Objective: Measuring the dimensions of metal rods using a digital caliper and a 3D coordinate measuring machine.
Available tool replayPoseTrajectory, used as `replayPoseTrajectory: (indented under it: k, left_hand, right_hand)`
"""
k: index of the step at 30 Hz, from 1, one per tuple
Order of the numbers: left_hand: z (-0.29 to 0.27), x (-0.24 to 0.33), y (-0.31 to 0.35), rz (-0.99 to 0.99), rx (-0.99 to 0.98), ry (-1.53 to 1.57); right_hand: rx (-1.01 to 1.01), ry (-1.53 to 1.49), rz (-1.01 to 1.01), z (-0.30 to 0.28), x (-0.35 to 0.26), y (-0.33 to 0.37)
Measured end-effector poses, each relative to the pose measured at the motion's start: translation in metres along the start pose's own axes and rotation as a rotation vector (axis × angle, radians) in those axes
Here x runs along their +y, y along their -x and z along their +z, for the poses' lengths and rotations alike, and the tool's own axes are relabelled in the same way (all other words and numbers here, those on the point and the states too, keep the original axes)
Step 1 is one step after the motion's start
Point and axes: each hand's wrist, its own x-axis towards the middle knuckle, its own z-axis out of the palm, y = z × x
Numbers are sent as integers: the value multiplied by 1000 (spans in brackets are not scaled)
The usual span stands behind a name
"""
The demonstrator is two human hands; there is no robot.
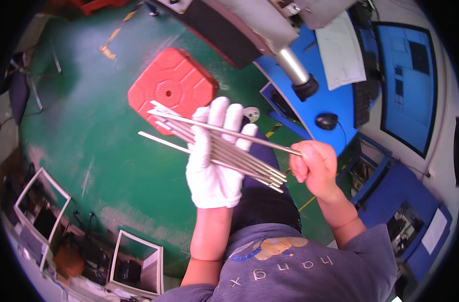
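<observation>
My left hand (pixel 217 161), in a white glove, is closed round a bundle of thin metal rods (pixel 234 156), its palm turned up. The rods slant from upper left to lower right, and their ends are uneven. One metal rod (pixel 270 144) lies across the top of the bundle. Its right end is pinched between the thumb and fingers of my bare right hand (pixel 316 165). The far part of that rod still rests over the gloved fingers.
A red plastic step stool (pixel 169 88) stands on the green floor (pixel 103 161). To the right, a blue desk (pixel 317 118) carries a mouse (pixel 326 121), a keyboard (pixel 361 95) and papers (pixel 340 50), beside a monitor (pixel 406 83). A machine arm (pixel 249 25) reaches in overhead.
</observation>
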Motion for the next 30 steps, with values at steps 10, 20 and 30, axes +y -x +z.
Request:
replayPoseTrajectory:
  k: [10,20,30]
  left_hand:
    - [-4,-10,-6,-18,-6,-22]
    - [-7,-7,-7,-49,9,-118]
    - [-15,0,-15,-216,-44,-202]
  right_hand:
    - [-45,-73,3,-16,18,-3]
    - [-220,103,-156,-21,19,-6]
    - [-28,-311,-542,-37,24,29]
